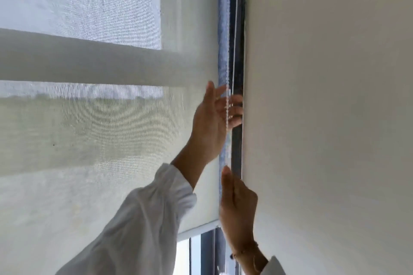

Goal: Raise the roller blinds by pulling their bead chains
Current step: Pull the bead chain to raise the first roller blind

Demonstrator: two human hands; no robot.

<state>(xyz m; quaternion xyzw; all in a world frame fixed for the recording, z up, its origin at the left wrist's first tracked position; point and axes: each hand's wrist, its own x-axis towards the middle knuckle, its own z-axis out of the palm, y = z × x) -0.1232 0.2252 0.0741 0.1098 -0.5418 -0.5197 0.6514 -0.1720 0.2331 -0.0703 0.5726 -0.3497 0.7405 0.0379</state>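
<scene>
Your left hand (213, 118) is raised high beside the right edge of the blind (89, 140). Its thumb and forefinger are spread wide and point upward. The chain (227, 109) hangs straight down across the other fingers (237, 107), which bend to the right past it toward the dark frame (236, 145). Blur hides whether those fingers hook the chain or only lie behind it, so I cannot tell if this hand is gripping.

Your right hand (238, 205) sits lower on the same line, with its back toward you. Its fingertips are drawn together into a point that aims up, right where the blurred chain comes down. It is pinching the chain there.

The chain runs in the narrow gap between the blind's edge and the frame, and a second thin strand (235, 29) rises beside it toward the top.

The blind is sheer, and a pale crossbar (89, 60) shows through it. Its bottom bar (197, 230) sits just left of your right wrist, with bare glass (183, 254) under it. The wall (335, 107) fills the right side.

A white sleeve (143, 219) covers your left arm, and a bracelet (245, 252) circles your right wrist.
</scene>
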